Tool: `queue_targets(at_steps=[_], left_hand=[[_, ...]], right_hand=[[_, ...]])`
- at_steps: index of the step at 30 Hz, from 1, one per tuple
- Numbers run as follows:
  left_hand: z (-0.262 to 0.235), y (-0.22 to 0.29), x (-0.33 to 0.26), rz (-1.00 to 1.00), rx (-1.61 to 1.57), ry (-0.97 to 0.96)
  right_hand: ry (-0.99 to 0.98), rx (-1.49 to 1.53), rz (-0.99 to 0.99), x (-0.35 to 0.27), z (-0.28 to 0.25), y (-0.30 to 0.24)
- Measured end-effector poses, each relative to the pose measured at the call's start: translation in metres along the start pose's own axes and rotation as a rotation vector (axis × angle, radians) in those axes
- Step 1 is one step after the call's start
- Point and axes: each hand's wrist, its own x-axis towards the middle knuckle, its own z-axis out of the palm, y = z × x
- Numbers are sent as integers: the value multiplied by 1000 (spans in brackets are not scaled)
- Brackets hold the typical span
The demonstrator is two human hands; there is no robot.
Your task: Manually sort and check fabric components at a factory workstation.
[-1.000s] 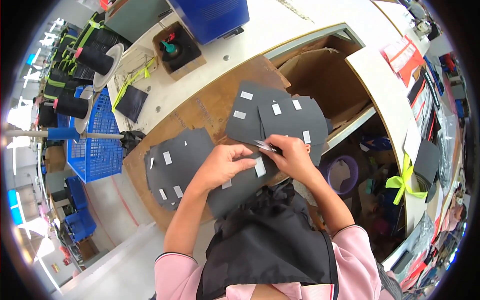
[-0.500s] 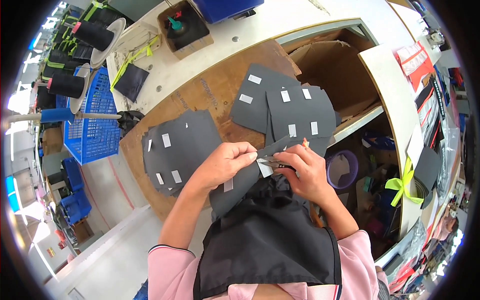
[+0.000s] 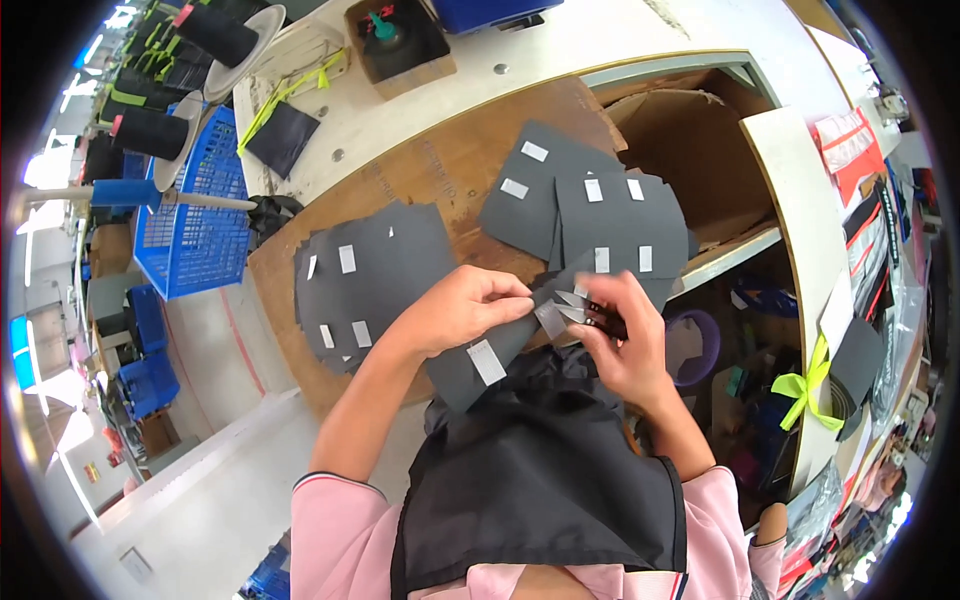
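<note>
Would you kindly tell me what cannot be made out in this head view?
Head view:
Silver-bladed snips: handles mostly covered by the right hand.
Right hand: fingertips blurred, seemingly by motion.
Blue straight-edged box: cut off by the upper edge.
White rectangular label on the dark grey flat panel: any print too small to read.

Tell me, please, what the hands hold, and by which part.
Left hand: dark grey sheet, by its edge. Right hand: scissors, by the handles.
</note>
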Motion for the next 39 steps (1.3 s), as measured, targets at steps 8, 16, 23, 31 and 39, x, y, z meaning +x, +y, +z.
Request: queue_targets(at_steps=[8,16,23,31,39], left_hand=[[-11,-14,-26,45,-13,-136],[-13,-14,-33,-105,-232,59],[-9,-2,-33,-53,-145,50],[-9,-2,-33,-68,-62,-16],[-10,2,-31,-66,-70,-67]], right_hand=[[-281,24,239,5,2,33],[41,-177,48,-1,13,8],[-148,-299,-247,2,12,-1],[-166,-198,-317,6,16,8],[-129,-309,-491,7,13,8]])
